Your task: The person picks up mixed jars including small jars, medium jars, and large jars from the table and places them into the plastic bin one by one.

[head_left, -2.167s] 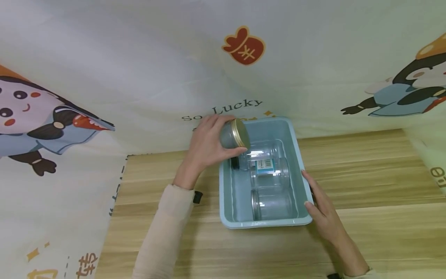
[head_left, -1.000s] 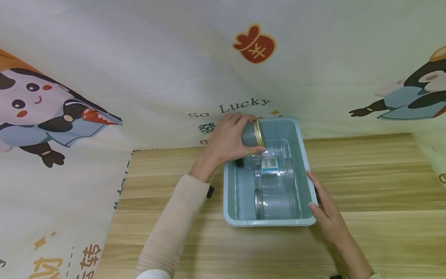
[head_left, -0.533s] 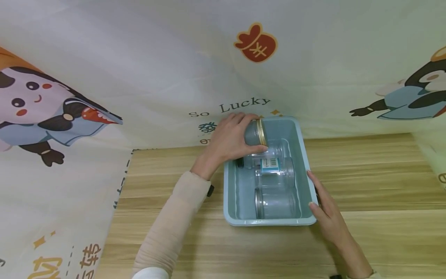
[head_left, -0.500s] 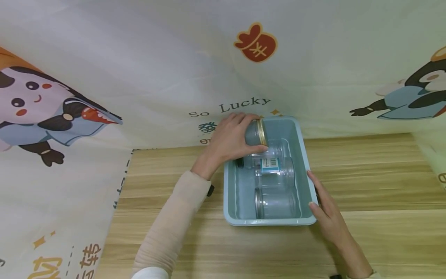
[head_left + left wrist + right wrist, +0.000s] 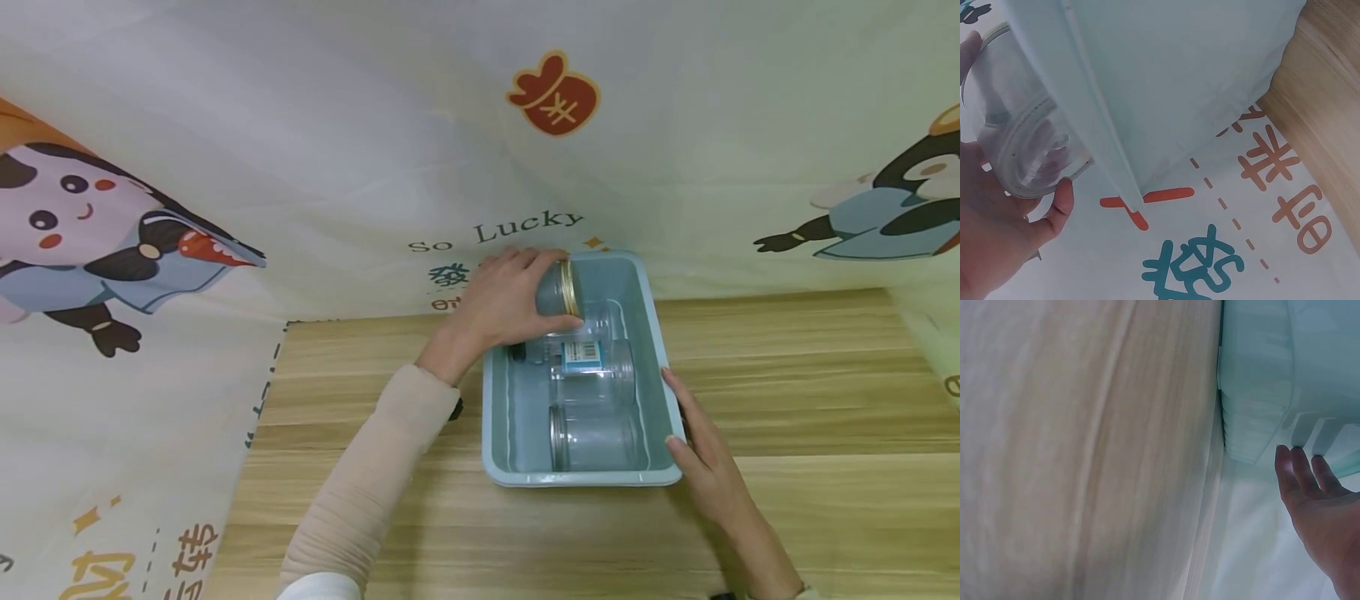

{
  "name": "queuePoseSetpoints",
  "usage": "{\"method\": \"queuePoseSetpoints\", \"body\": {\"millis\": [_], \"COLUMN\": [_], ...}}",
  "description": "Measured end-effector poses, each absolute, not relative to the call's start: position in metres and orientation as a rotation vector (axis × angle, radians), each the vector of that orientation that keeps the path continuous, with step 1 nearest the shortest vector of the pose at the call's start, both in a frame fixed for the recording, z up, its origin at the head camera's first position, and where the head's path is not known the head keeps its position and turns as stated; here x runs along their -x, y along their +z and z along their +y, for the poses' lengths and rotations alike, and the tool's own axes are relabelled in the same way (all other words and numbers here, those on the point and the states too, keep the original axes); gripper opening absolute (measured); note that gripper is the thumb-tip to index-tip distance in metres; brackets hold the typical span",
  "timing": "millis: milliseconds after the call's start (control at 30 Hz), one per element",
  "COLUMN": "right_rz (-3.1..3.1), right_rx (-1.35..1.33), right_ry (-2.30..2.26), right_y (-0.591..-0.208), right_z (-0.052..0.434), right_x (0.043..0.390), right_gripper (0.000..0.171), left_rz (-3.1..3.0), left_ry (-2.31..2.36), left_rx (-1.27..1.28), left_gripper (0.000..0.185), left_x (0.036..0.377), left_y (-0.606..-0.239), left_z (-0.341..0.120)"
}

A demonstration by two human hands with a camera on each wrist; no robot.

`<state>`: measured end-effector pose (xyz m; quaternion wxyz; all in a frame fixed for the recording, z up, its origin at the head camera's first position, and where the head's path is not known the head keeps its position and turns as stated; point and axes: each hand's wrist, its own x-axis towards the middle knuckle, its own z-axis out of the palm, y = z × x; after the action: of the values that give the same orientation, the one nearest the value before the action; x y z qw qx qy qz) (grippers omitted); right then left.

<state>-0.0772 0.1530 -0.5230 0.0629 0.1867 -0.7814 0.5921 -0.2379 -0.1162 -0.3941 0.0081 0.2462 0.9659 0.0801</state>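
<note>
In the head view my left hand (image 5: 495, 304) grips a clear jar (image 5: 551, 290) with a gold lid, fingers over its top and thumb below. The jar is on its side at the back left of a light blue plastic bin (image 5: 581, 479), its lid pointing right. In the left wrist view the jar's clear base (image 5: 1041, 144) faces the camera, partly behind the bin wall (image 5: 1116, 75). At the bin's right side my right hand (image 5: 705, 458) holds the rim, thumb on top; the right wrist view shows several fingertips against the outer wall (image 5: 1260, 381).
Inside the bin lie several clear jars on their sides: a front jar (image 5: 600, 437) with a metallic lid, a middle jar (image 5: 592, 383) with a blue-and-white label, and one behind, partly hidden. The bin stands on a wood-grain table (image 5: 570, 542) against a printed cloth backdrop (image 5: 375, 125).
My left hand has carried the gold-lidded jar rightward, farther over the bin's back left part. My right hand keeps its hold on the rim. The head view has shifted slightly.
</note>
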Motion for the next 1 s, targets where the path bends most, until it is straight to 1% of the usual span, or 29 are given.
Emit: {"method": "queuePoseSetpoints", "body": {"millis": [300,700,1000], "right_rz": [-2.350,-2.352,-2.362], "right_rx": [-0.597,-0.594,-0.571], "right_ry": [1.775,1.764,1.785], "right_y": [-0.526,-0.527,-0.525], "right_z": [0.153,0.154,0.153], "right_x": [0.078,0.078,0.077], "right_gripper": [0.068,0.067,0.067], "left_rz": [2.969,2.947,2.951], "left_ry": [0.173,0.140,0.135], "left_rx": [-0.764,-0.766,-0.781], "left_gripper": [0.095,0.092,0.094], "left_x": [0.239,0.240,0.241], "left_y": [-0.394,-0.392,-0.394], "left_z": [-0.110,-0.103,-0.100]}}
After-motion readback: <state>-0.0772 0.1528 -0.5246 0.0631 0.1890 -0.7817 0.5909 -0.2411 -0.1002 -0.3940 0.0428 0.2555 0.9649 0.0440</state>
